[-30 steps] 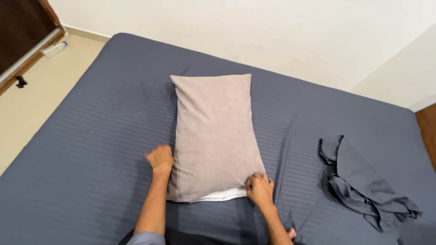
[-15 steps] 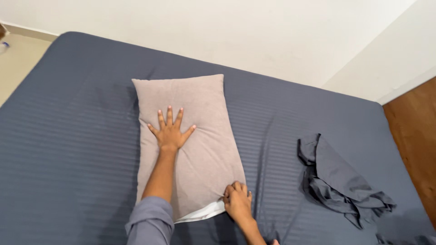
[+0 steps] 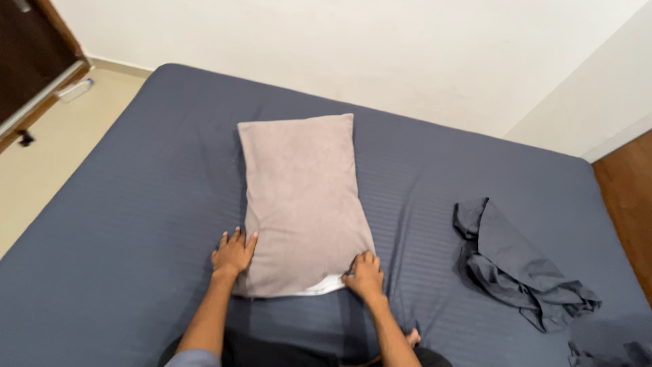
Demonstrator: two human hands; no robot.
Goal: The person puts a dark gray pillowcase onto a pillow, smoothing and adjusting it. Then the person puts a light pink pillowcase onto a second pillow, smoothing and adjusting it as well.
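Head view shows a pillow (image 3: 302, 204) in a dusty pink case lying lengthwise on the bed (image 3: 136, 224), nearer its left side than its right and with the open end toward the person. A strip of white inner pillow (image 3: 319, 288) shows at that near end. The left hand (image 3: 233, 252) lies at the pillow's near left corner, fingers (image 3: 236, 237) flat and slightly spread, half on the case and half on the striped dark sheet. The right hand (image 3: 364, 274) is at the near right corner, fingers (image 3: 361, 261) curled and pinching the hem of the case.

To do this well, my judgement is that both hands should grip the hem itself, one at each corner, and draw it evenly toward the near edge of the bed so the case slides over the white strip without twisting. The flat left hand gives little purchase; a pinch like the right one would serve better. Keeping the pillow pressed to the bed stops it bunching inside.

A crumpled dark grey cloth (image 3: 519, 268) lies well apart near the bed's right edge.
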